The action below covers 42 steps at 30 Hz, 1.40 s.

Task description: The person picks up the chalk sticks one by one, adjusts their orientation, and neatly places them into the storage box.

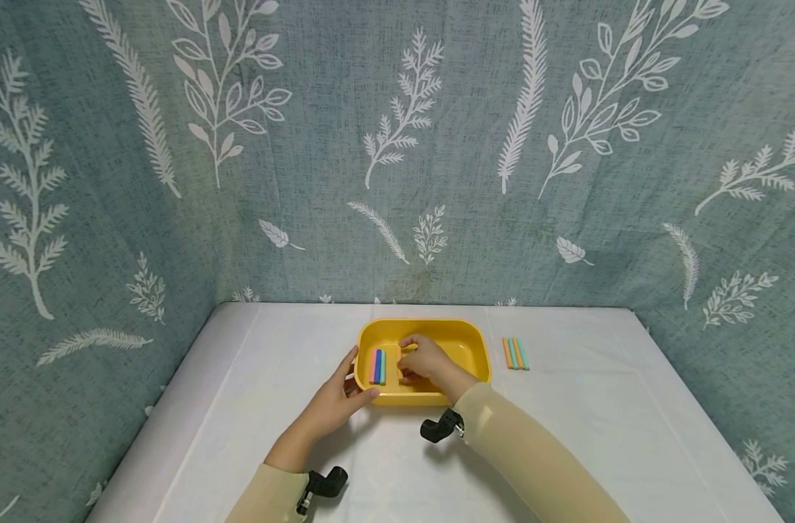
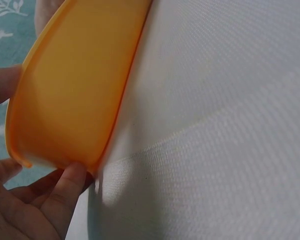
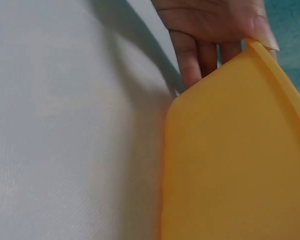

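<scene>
A yellow tray (image 1: 466, 347) stands mid-table. Pink, blue and teal sticks (image 1: 378, 366) lie side by side in its left part. My left hand (image 1: 337, 398) grips the tray's front left corner, thumb on the rim and fingers along the outer wall. The left wrist view shows that hand (image 2: 32, 210) under the tray's wall (image 2: 75, 85). In the right wrist view the same hand (image 3: 209, 25) pinches the tray's rim (image 3: 239, 160). My right hand (image 1: 425, 359) is inside the tray just right of the sticks, fingers bent down; what they hold is hidden.
Three more sticks (image 1: 515, 354), orange and teal, lie on the white tablecloth (image 1: 253, 436) to the right of the tray. Leaf-patterned fabric walls (image 1: 397, 145) close off the back and both sides. A black camera mount (image 1: 440, 426) sits on my right wrist.
</scene>
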Each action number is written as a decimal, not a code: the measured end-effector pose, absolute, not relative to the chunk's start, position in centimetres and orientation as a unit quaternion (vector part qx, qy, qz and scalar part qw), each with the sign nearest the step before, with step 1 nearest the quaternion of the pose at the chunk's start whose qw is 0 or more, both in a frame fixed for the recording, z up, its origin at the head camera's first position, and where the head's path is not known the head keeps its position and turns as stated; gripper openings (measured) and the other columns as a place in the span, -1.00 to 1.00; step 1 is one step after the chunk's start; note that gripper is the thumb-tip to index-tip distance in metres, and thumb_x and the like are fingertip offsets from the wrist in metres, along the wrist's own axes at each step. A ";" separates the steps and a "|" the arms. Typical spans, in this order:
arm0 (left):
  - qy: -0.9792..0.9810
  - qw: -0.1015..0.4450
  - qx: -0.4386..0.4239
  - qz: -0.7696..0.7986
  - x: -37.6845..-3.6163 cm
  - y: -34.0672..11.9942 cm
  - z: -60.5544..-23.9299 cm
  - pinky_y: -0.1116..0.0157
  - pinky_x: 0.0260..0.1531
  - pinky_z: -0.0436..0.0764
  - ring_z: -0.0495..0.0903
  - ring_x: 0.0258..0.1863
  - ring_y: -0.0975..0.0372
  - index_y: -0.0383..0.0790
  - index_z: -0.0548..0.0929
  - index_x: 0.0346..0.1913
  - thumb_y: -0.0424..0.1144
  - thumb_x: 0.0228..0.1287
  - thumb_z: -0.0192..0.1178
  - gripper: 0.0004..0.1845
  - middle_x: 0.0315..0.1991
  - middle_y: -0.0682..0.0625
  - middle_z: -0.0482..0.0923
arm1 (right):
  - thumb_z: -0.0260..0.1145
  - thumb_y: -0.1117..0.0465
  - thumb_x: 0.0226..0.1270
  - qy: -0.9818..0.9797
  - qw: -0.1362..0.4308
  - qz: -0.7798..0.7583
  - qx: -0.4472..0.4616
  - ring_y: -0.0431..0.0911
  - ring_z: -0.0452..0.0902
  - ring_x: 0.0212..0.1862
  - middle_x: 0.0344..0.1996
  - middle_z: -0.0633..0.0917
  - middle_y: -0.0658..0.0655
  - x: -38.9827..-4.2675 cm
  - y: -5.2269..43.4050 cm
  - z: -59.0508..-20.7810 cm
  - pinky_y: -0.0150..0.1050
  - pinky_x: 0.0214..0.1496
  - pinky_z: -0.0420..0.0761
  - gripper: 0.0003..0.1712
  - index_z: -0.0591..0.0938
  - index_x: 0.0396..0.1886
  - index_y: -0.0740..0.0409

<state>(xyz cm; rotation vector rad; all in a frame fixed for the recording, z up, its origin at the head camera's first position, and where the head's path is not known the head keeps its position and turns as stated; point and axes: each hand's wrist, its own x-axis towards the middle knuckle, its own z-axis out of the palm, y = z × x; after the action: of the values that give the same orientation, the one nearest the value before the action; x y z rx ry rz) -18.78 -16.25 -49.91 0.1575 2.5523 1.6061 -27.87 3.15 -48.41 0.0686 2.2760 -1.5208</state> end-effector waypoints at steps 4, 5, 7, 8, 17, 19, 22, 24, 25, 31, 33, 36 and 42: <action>0.846 0.061 0.048 0.528 -18.8 -16.2 -49.9 0.04 0.28 0.46 0.43 0.33 -0.10 -0.02 -0.08 0.63 0.01 0.32 0.34 0.01 0.47 -0.26 0.23 | 0.40 0.44 0.22 0.824 0.194 -0.531 0.023 -0.09 0.60 -0.55 -0.47 0.64 0.19 -27.9 3.0 -48.5 -0.29 -0.47 0.71 -0.53 0.52 0.12 0.21; 0.846 0.061 0.049 0.528 -18.7 -16.3 -49.8 0.03 0.28 0.47 0.43 0.33 -0.10 -0.02 -0.08 0.63 0.01 0.32 0.34 0.01 0.47 -0.27 0.23 | 0.41 0.44 0.22 0.827 0.192 -0.528 0.019 -0.09 0.60 -0.55 -0.48 0.65 0.19 -27.8 2.9 -48.5 -0.29 -0.47 0.71 -0.53 0.52 0.12 0.21; 0.845 0.062 0.051 0.529 -18.7 -16.3 -49.9 0.03 0.28 0.46 0.43 0.34 -0.10 -0.02 -0.09 0.63 0.00 0.33 0.34 0.01 0.48 -0.26 0.22 | 0.41 0.44 0.21 0.831 0.189 -0.523 0.012 -0.10 0.60 -0.55 -0.49 0.65 0.19 -27.8 2.8 -48.5 -0.30 -0.47 0.70 -0.53 0.52 0.11 0.22; 0.845 0.062 0.052 0.529 -18.7 -16.3 -49.9 0.03 0.28 0.47 0.43 0.34 -0.10 -0.02 -0.09 0.63 0.00 0.33 0.34 0.01 0.47 -0.27 0.22 | 0.42 0.43 0.21 0.834 0.187 -0.519 0.008 -0.10 0.60 -0.55 -0.49 0.65 0.18 -27.7 2.8 -48.5 -0.30 -0.47 0.70 -0.53 0.52 0.11 0.22; 0.844 0.062 0.054 0.530 -18.8 -16.4 -49.9 0.02 0.30 0.45 0.42 0.34 -0.09 -0.03 -0.10 0.64 -0.01 0.34 0.34 0.01 0.49 -0.25 0.21 | 0.43 0.41 0.20 0.858 0.180 -0.481 0.012 -0.09 0.62 -0.56 -0.46 0.65 0.18 -27.6 2.6 -48.5 -0.32 -0.48 0.69 -0.58 0.55 0.05 0.23; 0.844 0.062 0.052 0.530 -18.8 -16.4 -49.9 0.02 0.30 0.45 0.42 0.34 -0.09 -0.02 -0.09 0.64 -0.01 0.33 0.34 0.01 0.49 -0.24 0.21 | 0.43 0.41 0.20 0.859 0.182 -0.478 0.016 -0.10 0.61 -0.55 -0.45 0.64 0.18 -27.6 2.6 -48.5 -0.33 -0.47 0.69 -0.59 0.56 0.05 0.22; 0.845 0.061 0.050 0.528 -18.8 -16.4 -49.9 0.02 0.29 0.45 0.43 0.34 -0.10 -0.02 -0.09 0.63 -0.01 0.33 0.35 0.01 0.48 -0.25 0.21 | 0.43 0.41 0.20 0.861 0.180 -0.475 0.017 -0.10 0.60 -0.55 -0.45 0.63 0.18 -27.6 2.5 -48.5 -0.34 -0.47 0.69 -0.59 0.57 0.04 0.22; 0.847 0.060 0.049 0.527 -18.9 -16.4 -50.0 0.02 0.30 0.45 0.43 0.34 -0.10 -0.02 -0.08 0.63 0.00 0.32 0.35 0.01 0.48 -0.25 0.21 | 0.41 0.40 0.22 0.860 0.177 -0.478 0.016 -0.10 0.61 -0.55 -0.46 0.64 0.18 -27.6 2.5 -48.6 -0.33 -0.47 0.69 -0.61 0.57 0.04 0.23; 0.847 0.059 0.049 0.526 -18.8 -16.4 -50.0 0.02 0.29 0.45 0.43 0.33 -0.10 -0.03 -0.08 0.63 0.01 0.32 0.35 0.02 0.48 -0.26 0.22 | 0.40 0.40 0.24 0.857 0.177 -0.483 0.016 -0.10 0.61 -0.55 -0.46 0.64 0.19 -27.5 2.5 -48.6 -0.33 -0.47 0.69 -0.63 0.57 0.05 0.24; 0.845 0.061 0.052 0.528 -18.7 -16.4 -50.0 0.02 0.29 0.46 0.43 0.33 -0.11 -0.04 -0.08 0.63 0.03 0.31 0.35 0.03 0.48 -0.27 0.21 | 0.29 0.41 0.34 0.827 0.184 -0.530 0.039 -0.10 0.60 -0.57 -0.43 0.63 0.21 -27.3 2.5 -48.6 -0.30 -0.48 0.70 -0.73 0.56 0.02 0.24; 0.844 0.060 0.052 0.530 -18.7 -16.4 -50.0 0.02 0.29 0.45 0.43 0.33 -0.11 -0.04 -0.08 0.63 0.02 0.31 0.35 0.02 0.48 -0.27 0.21 | 0.28 0.42 0.34 0.823 0.184 -0.537 0.041 -0.10 0.59 -0.58 -0.42 0.62 0.22 -27.3 2.6 -48.5 -0.30 -0.47 0.71 -0.73 0.56 0.01 0.23; 0.845 0.059 0.052 0.529 -18.8 -16.4 -50.0 0.01 0.29 0.45 0.43 0.33 -0.11 -0.04 -0.08 0.63 0.00 0.32 0.35 0.02 0.48 -0.27 0.21 | 0.27 0.42 0.33 0.820 0.178 -0.542 0.041 -0.10 0.59 -0.58 -0.42 0.62 0.21 -27.2 2.7 -48.3 -0.28 -0.47 0.71 -0.73 0.56 0.01 0.24; 0.845 0.059 0.049 0.530 -18.8 -16.3 -50.1 0.02 0.28 0.46 0.44 0.33 -0.11 -0.03 -0.07 0.63 -0.02 0.31 0.36 0.02 0.48 -0.26 0.22 | 0.28 0.40 0.32 0.818 0.175 -0.548 0.016 -0.10 0.62 -0.56 -0.41 0.62 0.21 -26.9 3.7 -47.7 -0.26 -0.43 0.72 -0.73 0.58 0.00 0.29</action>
<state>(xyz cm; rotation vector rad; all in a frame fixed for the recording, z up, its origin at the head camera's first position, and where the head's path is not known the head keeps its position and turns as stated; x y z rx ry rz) -18.82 -16.32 -50.12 0.1474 2.5581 1.6047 -26.95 3.72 -47.73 0.0460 2.3171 -1.5522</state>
